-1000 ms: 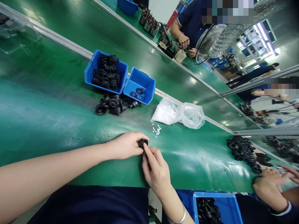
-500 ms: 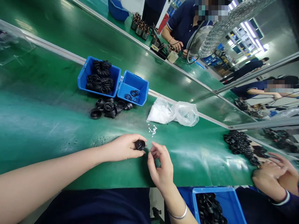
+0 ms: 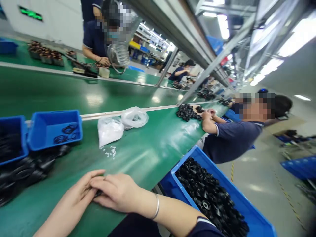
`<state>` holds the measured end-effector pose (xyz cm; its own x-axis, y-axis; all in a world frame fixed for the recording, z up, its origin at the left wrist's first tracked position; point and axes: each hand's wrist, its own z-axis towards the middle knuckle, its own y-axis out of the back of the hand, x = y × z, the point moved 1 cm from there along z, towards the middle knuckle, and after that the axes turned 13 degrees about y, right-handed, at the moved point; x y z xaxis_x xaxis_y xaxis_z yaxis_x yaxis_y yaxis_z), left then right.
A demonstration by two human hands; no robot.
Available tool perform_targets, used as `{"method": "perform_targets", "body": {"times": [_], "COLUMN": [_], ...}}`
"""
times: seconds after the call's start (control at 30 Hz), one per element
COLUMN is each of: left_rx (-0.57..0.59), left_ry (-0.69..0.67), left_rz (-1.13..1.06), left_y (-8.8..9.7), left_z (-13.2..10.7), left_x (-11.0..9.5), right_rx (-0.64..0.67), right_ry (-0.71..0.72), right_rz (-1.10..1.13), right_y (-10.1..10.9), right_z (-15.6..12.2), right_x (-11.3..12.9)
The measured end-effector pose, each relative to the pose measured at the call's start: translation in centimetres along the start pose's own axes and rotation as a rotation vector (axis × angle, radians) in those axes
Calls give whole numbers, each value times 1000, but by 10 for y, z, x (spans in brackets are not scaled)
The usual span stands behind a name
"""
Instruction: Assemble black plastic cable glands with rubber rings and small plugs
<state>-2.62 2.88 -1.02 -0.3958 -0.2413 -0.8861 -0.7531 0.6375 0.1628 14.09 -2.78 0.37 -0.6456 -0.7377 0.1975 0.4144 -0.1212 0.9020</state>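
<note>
Over the near part of the bench, my left hand [image 3: 81, 191] and my right hand [image 3: 118, 191] are closed together around a black round plastic part [image 3: 98, 193]. Only a dark sliver of it shows between the fingers; the rest is covered. My right fingers lie across the left ones. Just beyond my hands, small white pieces [image 3: 111, 152] are scattered beside a clear bag of white pieces [image 3: 111, 130]. Similar black plastic parts [image 3: 32, 171] are heaped on the left, blurred.
A blue bin [image 3: 54, 115] holding black rings stands left, next to another blue bin [image 3: 12, 119] with dark contents. To the right, a big blue crate [image 3: 187, 194] of black parts sits below the bench edge. A co-worker [image 3: 229, 141] handles black parts farther along the green bench [image 3: 148, 158].
The view has swung to the right and up, bringing the co-worker and crate further in. My right hand has come over to my left and closed over the black part.
</note>
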Motion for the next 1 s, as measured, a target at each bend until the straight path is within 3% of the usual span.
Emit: {"method": "perform_targets", "body": {"times": [0.13, 0.2, 0.3, 0.4, 0.5, 0.6, 0.7, 0.83, 1.0], "left_rx": [12, 59, 7, -205, -393, -644, -893, -967, -993], "left_ry": [2, -17, -59, -148, -297, -403, -302, -272, -297], "left_rz": [100, 130, 234, 418, 562, 734, 885, 1015, 1081], "left_y": [-12, -17, -13, 2, 17, 30, 43, 50, 46], "left_z": [-5, -8, -9, -5, -3, -3, 0, 8, 13], "left_x": [-1, -1, -3, -5, -7, -13, -18, -20, -25], "right_rx": [-15, -14, -85, -307, -428, -454, -372, -262, -262], "right_ry": [23, -63, -426, -895, -1013, -1005, -818, -531, -456], "right_rz": [14, 63, 53, -133, -218, -211, -140, 75, 162], "right_y": [4, 9, 28, 61, 80, 73, 52, 32, 19], "right_z": [-8, -16, -42, -81, -115, -128, -115, -68, -12], "right_x": [4, -4, -42, -94, -129, -134, -114, -88, -95]}}
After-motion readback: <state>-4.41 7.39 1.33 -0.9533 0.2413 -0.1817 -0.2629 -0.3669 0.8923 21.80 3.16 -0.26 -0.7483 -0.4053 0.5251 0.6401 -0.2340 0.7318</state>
